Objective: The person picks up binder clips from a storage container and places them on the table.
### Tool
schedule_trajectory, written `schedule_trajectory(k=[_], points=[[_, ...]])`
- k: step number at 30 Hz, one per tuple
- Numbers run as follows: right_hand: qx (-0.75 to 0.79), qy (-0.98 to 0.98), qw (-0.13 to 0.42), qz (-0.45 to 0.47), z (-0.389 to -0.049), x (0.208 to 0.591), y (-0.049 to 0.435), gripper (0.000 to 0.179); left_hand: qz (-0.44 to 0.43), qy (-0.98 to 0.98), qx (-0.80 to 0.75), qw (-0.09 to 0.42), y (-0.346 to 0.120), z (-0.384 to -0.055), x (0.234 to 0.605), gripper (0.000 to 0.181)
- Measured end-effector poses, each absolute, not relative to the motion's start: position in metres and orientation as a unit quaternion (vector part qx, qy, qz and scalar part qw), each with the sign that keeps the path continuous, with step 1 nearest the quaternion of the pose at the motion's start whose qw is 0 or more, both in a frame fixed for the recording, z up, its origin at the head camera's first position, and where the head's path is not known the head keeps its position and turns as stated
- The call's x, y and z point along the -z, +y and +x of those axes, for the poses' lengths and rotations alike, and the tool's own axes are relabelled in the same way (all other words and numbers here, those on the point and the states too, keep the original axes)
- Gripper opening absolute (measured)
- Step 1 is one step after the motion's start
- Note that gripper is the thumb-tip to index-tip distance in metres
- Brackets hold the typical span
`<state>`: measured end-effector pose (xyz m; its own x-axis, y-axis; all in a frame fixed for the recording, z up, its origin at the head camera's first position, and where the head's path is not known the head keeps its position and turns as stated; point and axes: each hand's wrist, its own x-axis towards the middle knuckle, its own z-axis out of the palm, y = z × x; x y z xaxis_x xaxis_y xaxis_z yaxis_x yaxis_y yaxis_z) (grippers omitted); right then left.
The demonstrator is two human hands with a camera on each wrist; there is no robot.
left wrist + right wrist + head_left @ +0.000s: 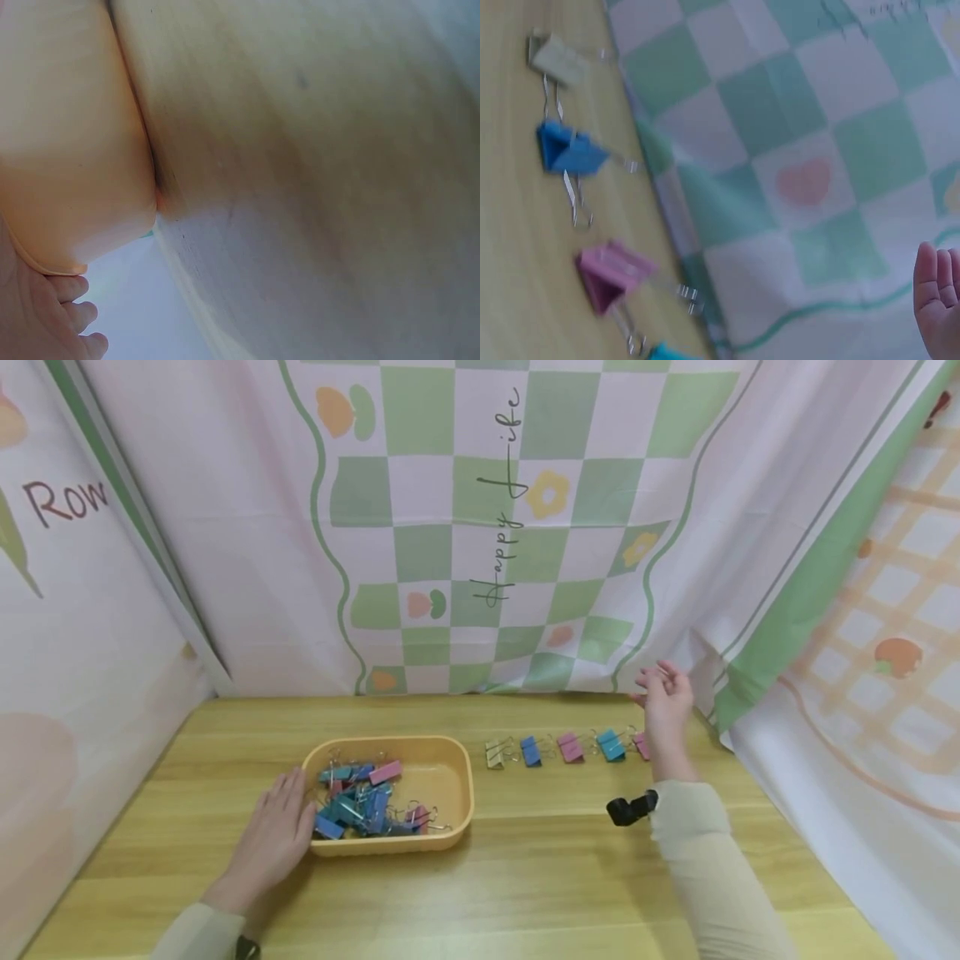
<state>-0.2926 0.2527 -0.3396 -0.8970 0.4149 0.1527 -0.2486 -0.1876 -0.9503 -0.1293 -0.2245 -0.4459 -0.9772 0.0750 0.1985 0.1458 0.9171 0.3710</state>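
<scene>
My left hand [273, 827] rests along the left side of a yellow plastic bin [390, 843], its fingers straight against the rim. Inside the bin, a heap of blue, teal and pink binder clips [367, 806] fills mostly the left half. To the right, binder clips stand in a row: a pale yellow one [495, 754], a blue one [531, 751], a pink one [570, 747], a teal one [611, 745] and another pink one [642, 745] partly hidden by my right wrist. Raised above that end of the row, my right hand [666, 706] has loosely bent fingers and shows nothing in it.
The wooden table [487, 893] ends at a checked curtain [487, 552] hanging behind the clips. More patterned cloth hangs on the left and right. A black wrist strap [632, 808] sits at the right cuff.
</scene>
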Motion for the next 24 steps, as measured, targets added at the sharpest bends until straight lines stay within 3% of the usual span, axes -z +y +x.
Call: schedule_trajectory(k=[11,24], points=[[-0.723,-0.669,0.136,0.109,-0.27,0.323,0.181,0.039,-0.055,-0.974,0.2,0.087,-0.224,-0.129,0.447,0.058],[-0.631,-0.74,0.006,0.232,-0.246,0.338,0.113,0.04,-0.053,-0.973,0.204,0.089,-0.223,-0.128,0.444,0.057]])
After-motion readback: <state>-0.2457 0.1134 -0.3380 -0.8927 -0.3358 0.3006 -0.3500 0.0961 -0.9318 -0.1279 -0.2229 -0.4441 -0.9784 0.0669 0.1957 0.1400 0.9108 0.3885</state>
